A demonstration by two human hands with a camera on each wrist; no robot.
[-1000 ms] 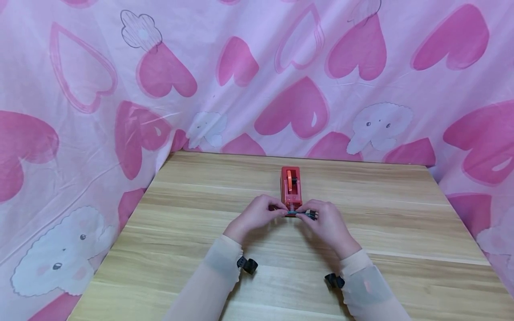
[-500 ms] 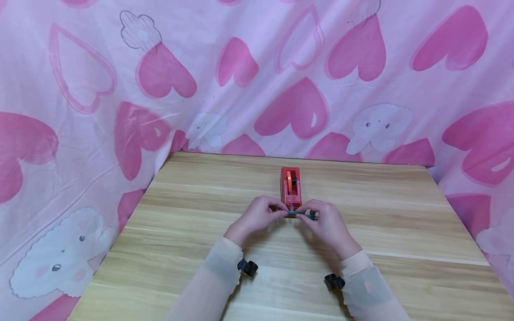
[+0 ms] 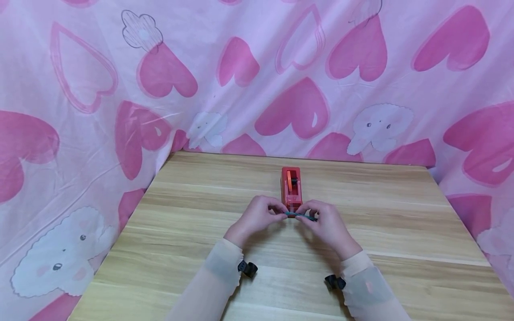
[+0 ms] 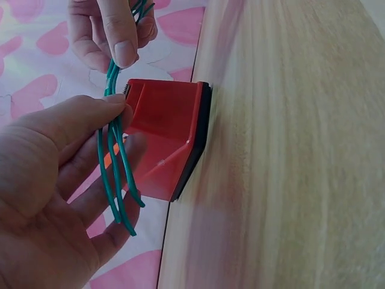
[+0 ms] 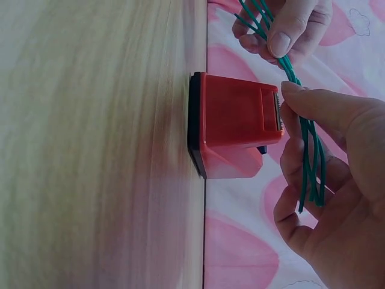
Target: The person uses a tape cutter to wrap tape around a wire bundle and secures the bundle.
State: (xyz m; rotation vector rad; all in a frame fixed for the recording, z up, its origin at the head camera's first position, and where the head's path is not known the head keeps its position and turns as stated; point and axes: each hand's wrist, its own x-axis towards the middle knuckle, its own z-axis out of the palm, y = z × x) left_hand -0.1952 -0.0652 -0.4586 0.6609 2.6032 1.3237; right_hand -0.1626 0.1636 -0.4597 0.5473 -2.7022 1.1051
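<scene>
Very little had moved in the last second: both hands kept their place, and only the strands (image 4: pixel 110 84) between them had shifted, their ends beside the right thumb drawn into a thinner line from above.

The left hand (image 3: pixel 259 217) and the right hand (image 3: pixel 326 221) each pinched the strands between thumb and fingers. That bundle spanned the gap at the near end of the red dispenser (image 3: pixel 294 199), which stood on the tabletop (image 3: pixel 192 223).

From the head I saw the orange roll (image 3: pixel 289 182) inside the dispenser, but the strands were just a dark green line. The left wrist view showed them as green, three loose ends hanging past the left hand. The right wrist view gave the toothed edge (image 5: pixel 278 112) beside the bundle and the black base (image 5: pixel 194 117); I could not tell whether strands touched teeth.
</scene>
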